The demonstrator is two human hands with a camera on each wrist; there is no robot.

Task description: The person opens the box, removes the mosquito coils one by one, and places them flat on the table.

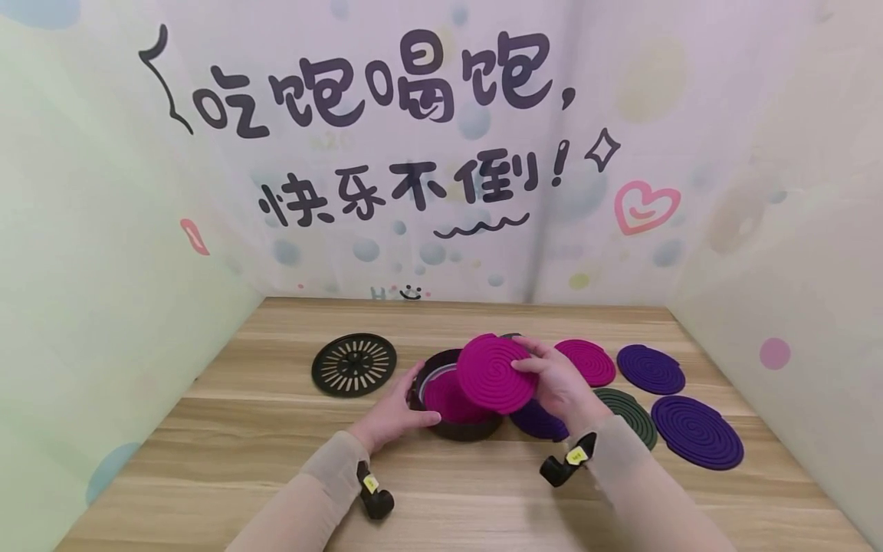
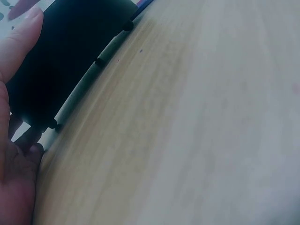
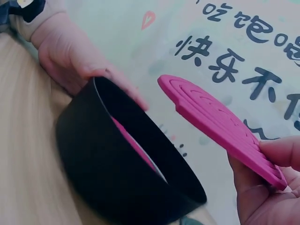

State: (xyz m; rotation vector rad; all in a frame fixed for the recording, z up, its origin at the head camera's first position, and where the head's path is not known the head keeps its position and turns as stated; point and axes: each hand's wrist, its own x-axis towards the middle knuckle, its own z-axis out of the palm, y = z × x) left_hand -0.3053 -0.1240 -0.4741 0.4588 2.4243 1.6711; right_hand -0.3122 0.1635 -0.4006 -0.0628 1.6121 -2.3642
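My right hand (image 1: pixel 562 383) pinches a magenta mosquito coil (image 1: pixel 493 376) at its right edge, thumb on the face and fingers behind. The flat spiral is tilted above a round black mosquito coil holder (image 1: pixel 465 431). In the right wrist view the coil (image 3: pixel 215 124) is apart from the holder's rim. Another magenta coil (image 1: pixel 444 395) lies inside the holder, partly hidden by the held one. My left hand (image 1: pixel 393 414) holds the holder at its left side, thumb along the front. The left wrist view shows the holder's dark wall (image 2: pixel 70 56) and small feet close over the table.
A black slotted lid (image 1: pixel 354 365) lies at the back left. Right of the holder, more coils lie on the wooden table (image 1: pixel 469 506): a magenta one (image 1: pixel 589 362), purple ones (image 1: pixel 697 432) and green ones (image 1: pixel 624 410), some partly covered by the right arm. Printed sheets wall the back and sides.
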